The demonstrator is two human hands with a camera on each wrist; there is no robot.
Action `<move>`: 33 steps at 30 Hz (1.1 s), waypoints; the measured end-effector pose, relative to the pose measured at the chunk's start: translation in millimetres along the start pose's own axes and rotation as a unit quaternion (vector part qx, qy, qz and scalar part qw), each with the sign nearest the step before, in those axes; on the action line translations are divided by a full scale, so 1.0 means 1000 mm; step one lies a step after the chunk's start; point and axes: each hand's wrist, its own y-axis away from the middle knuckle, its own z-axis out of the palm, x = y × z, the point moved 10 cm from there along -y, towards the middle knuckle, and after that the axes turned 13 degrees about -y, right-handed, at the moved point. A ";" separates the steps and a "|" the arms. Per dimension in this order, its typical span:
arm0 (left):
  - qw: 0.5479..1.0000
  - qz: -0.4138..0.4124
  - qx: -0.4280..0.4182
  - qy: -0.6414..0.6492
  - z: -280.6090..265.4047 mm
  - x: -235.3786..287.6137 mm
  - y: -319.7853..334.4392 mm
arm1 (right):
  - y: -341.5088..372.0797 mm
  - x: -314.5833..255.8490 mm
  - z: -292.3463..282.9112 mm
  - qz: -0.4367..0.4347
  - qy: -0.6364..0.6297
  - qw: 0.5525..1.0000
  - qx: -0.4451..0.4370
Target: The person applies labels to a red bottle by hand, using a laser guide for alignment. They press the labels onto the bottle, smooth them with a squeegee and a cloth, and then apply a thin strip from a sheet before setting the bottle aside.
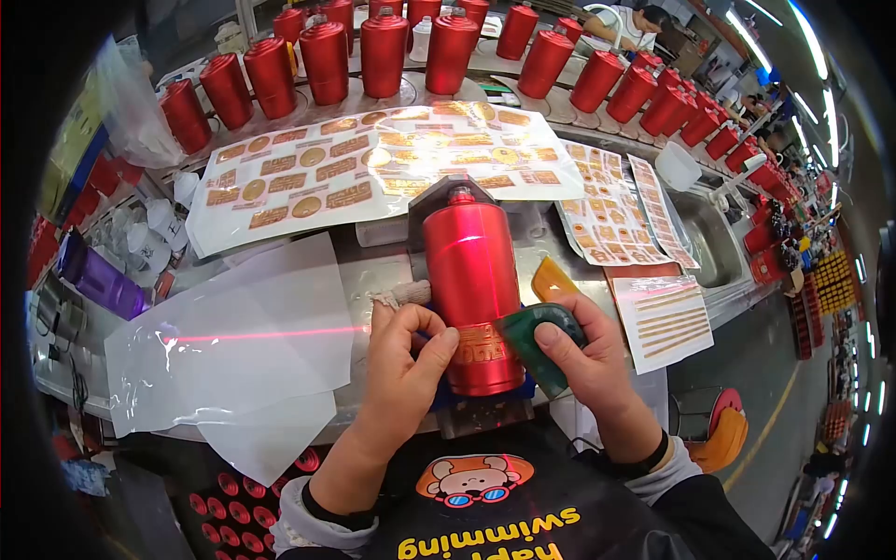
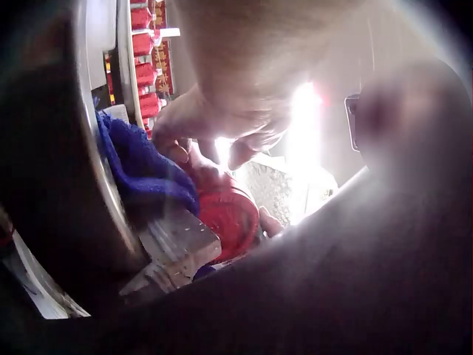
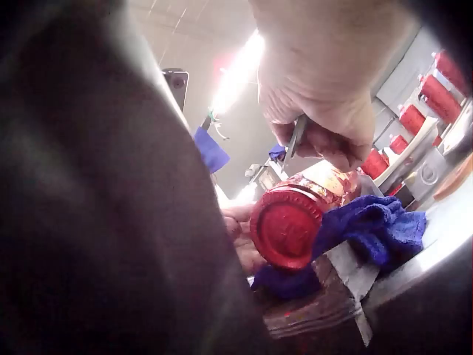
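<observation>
A shiny red bottle (image 1: 471,261) lies with its cap away from the body, and a gold patterned band (image 1: 483,343) crosses its lower part. At its left side is the left hand (image 1: 397,364), fingers bent and thumb tip near the band; whether they pinch anything cannot be told. A pale wrap covers one of its fingers. My right hand (image 1: 597,350) grips a green scraper (image 1: 537,345), its edge at the band's right end. The right wrist view shows the bottle's round base (image 3: 287,229) and the scraper (image 3: 297,137) under the right hand (image 3: 318,111).
Gold decal sheets (image 1: 308,177) lie behind the bottle, with smaller sheets (image 1: 611,201) to the right. Clear film (image 1: 233,327) covers the left. A yellow scraper (image 1: 553,278) is beside the right hand. Red bottles (image 1: 383,56) line the back. Blue cloth (image 3: 380,229) lies by the base.
</observation>
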 end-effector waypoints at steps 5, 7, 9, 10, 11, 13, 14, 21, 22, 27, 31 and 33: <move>1.000 0.019 0.013 0.010 0.000 0.001 0.001 | -0.001 0.000 0.000 -0.017 0.039 0.999 0.000; 1.000 0.020 0.016 0.002 0.001 0.000 0.001 | -0.001 0.001 0.000 -0.009 0.046 0.999 0.001; 0.998 0.046 0.028 -0.037 -0.001 0.004 0.001 | -0.001 0.000 -0.001 -0.011 0.053 0.999 0.002; 0.996 0.060 0.034 -0.057 -0.002 0.006 0.001 | -0.001 -0.001 0.000 -0.017 0.056 0.998 0.002; 0.996 0.056 0.036 -0.054 -0.003 0.006 0.001 | -0.001 -0.002 0.000 -0.024 0.059 0.998 0.002; 0.997 0.048 0.039 -0.048 -0.004 0.006 0.001 | -0.001 -0.002 0.001 -0.016 0.053 0.998 0.005; 0.997 0.045 0.043 -0.043 -0.005 0.007 0.001 | 0.000 -0.002 0.001 -0.012 0.050 0.999 0.005; 0.992 0.062 0.057 -0.097 0.003 0.001 0.011 | -0.001 -0.001 0.001 -0.019 0.048 0.999 0.005; 0.991 0.057 0.058 -0.103 0.006 -0.001 0.011 | -0.001 -0.002 0.001 -0.019 0.052 0.998 0.006; 0.991 0.062 0.062 -0.099 0.013 -0.008 0.007 | -0.001 0.000 0.001 -0.017 0.051 0.998 0.007; 0.994 0.056 0.054 -0.075 0.014 -0.008 0.005 | -0.002 0.000 0.002 -0.006 0.041 0.999 0.007; 0.994 0.062 0.063 -0.069 0.014 -0.007 0.005 | -0.001 0.001 0.002 0.004 0.032 0.999 0.008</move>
